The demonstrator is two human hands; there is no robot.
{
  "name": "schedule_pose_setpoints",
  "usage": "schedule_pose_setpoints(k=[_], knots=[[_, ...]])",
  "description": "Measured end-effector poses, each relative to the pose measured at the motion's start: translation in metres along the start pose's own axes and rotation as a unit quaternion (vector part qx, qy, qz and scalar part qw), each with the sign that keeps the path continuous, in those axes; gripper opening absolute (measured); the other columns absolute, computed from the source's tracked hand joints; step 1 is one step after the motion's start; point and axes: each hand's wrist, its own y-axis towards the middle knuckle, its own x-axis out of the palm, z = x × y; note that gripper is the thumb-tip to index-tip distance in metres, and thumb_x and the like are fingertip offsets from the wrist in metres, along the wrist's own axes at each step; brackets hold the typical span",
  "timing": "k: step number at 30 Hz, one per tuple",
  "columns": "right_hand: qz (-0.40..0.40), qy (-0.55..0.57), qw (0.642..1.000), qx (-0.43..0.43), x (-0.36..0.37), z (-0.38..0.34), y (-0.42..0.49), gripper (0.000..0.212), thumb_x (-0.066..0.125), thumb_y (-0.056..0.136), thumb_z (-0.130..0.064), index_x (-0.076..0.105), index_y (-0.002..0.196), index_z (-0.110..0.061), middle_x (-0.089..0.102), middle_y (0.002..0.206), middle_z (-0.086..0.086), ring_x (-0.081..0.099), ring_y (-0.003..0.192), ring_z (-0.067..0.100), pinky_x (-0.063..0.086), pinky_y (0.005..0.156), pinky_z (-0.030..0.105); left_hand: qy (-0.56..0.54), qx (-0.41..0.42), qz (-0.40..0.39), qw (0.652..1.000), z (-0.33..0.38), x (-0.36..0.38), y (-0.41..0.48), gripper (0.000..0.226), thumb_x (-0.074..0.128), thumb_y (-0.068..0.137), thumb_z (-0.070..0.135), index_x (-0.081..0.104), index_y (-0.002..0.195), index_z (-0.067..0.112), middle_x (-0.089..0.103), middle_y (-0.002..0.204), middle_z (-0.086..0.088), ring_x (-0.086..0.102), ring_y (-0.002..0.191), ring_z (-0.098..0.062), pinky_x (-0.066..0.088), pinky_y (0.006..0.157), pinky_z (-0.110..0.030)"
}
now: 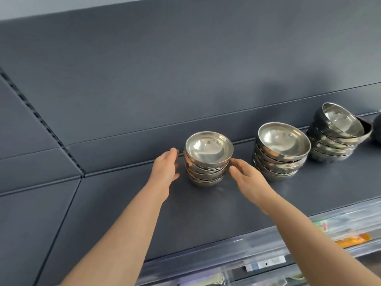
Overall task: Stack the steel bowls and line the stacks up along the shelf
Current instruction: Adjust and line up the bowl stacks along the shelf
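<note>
1. Three stacks of steel bowls stand on the shelf [206,213]: left stack [207,162], middle stack [281,153], and tilted right stack [338,137].
2. The left hand [165,170] and right hand [249,180] flank the left stack with fingers relaxed, holding nothing.
3. Likely step: positioning this stack. Next, straighten the right stack.

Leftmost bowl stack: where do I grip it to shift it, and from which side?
Grip the leftmost stack low on its side walls, left hand from the left, right hand from the right. Its upper bowls sit tilted, so a rim hold might lift only the top one; both flanks are free, with a gap to the middle stack.
</note>
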Motion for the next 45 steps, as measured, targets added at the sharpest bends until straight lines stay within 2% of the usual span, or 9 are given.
schedule_pose_setpoints(k=[5,9,17,20,24,31,35,39,45], knots=[[0.063,-0.005,0.998,-0.020,-0.006,-0.015,-0.002,0.036,0.036,0.100,-0.034,0.060,0.116,-0.012,0.068,0.102,0.007,0.062,0.098,0.027,0.047,0.090,0.045,0.045,0.043,0.017,0.998,0.016,-0.005,-0.007,0.017,0.047,0.100,0.030,0.061,0.098,0.023,0.059,0.107,-0.002,0.055,0.098,-0.018,0.051,0.086,-0.039],[0.076,-0.014,0.996,-0.039,-0.008,-0.034,0.002,0.037,0.035,0.099,-0.042,0.062,0.089,-0.018,0.064,0.072,-0.003,0.057,0.069,0.018,0.047,0.078,0.038,0.074,0.082,0.029,0.993,0.028,-0.006,-0.009,0.012,0.050,0.098,0.026,0.062,0.097,0.022,0.062,0.099,0.000,0.055,0.086,-0.019,0.053,0.087,-0.043],[0.085,-0.001,0.996,0.008,-0.002,-0.045,0.015,0.024,0.041,0.093,-0.024,0.063,0.097,-0.014,0.067,0.063,-0.001,0.059,0.051,0.012,0.041,0.057,0.027,0.110,0.091,-0.011,0.990,0.027,-0.011,-0.013,0.012,0.047,0.095,0.023,0.051,0.084,0.025,0.050,0.089,-0.002,0.044,0.080,-0.019,0.039,0.072,-0.034],[0.086,0.011,0.996,0.014,-0.001,-0.045,0.016,0.026,0.039,0.090,-0.017,0.063,0.097,-0.013,0.067,0.061,0.000,0.060,0.050,0.013,0.041,0.056,0.027,0.144,0.109,-0.008,0.983,0.026,-0.011,-0.011,0.010,0.046,0.095,0.024,0.052,0.087,0.023,0.053,0.088,-0.005,0.046,0.078,-0.020,0.042,0.071,-0.034],[0.095,0.026,0.995,0.008,-0.001,-0.045,0.017,0.029,0.036,0.088,-0.012,0.064,0.097,-0.011,0.067,0.062,0.002,0.060,0.050,0.015,0.042,0.057,0.028,0.212,0.129,0.001,0.969,0.028,-0.005,-0.007,0.037,0.042,0.097,0.033,0.064,0.097,0.003,0.066,0.099,-0.018,0.050,0.077,-0.023,0.053,0.084,-0.046],[0.086,-0.009,0.996,-0.001,0.001,-0.047,0.020,0.028,0.040,0.090,-0.017,0.064,0.104,-0.018,0.068,0.063,0.000,0.059,0.053,0.014,0.048,0.062,0.031,0.290,0.108,0.007,0.951,0.046,0.003,-0.005,0.060,0.029,0.095,0.052,0.064,0.093,0.003,0.069,0.093,-0.011,0.065,0.079,-0.028,0.058,0.083,-0.045],[0.070,-0.033,0.997,0.001,-0.001,-0.043,0.020,0.025,0.044,0.091,-0.026,0.066,0.100,-0.021,0.067,0.063,-0.003,0.054,0.052,0.013,0.049,0.063,0.032,0.371,0.091,-0.011,0.924,0.052,0.006,-0.003,0.045,0.043,0.088,0.051,0.065,0.087,0.012,0.070,0.082,-0.003,0.069,0.072,-0.023,0.062,0.074,-0.040],[0.046,-0.029,0.999,-0.008,-0.005,-0.046,0.020,0.023,0.044,0.095,-0.031,0.064,0.101,-0.022,0.064,0.062,-0.004,0.050,0.048,0.011,0.038,0.053,0.024,0.423,0.084,-0.011,0.902,0.055,0.013,-0.001,0.017,0.050,0.084,0.024,0.062,0.081,0.012,0.070,0.071,-0.005,0.071,0.066,-0.021,0.063,0.070,-0.034],[0.050,0.006,0.999,0.001,-0.007,-0.051,0.022,0.035,0.032,0.100,-0.030,0.061,0.097,-0.011,0.063,0.062,0.000,0.050,0.050,0.014,0.034,0.047,0.024,0.400,0.065,-0.008,0.914,0.055,0.016,0.005,0.015,0.049,0.085,0.010,0.061,0.076,0.010,0.069,0.069,-0.006,0.066,0.060,-0.021,0.062,0.064,-0.032]])
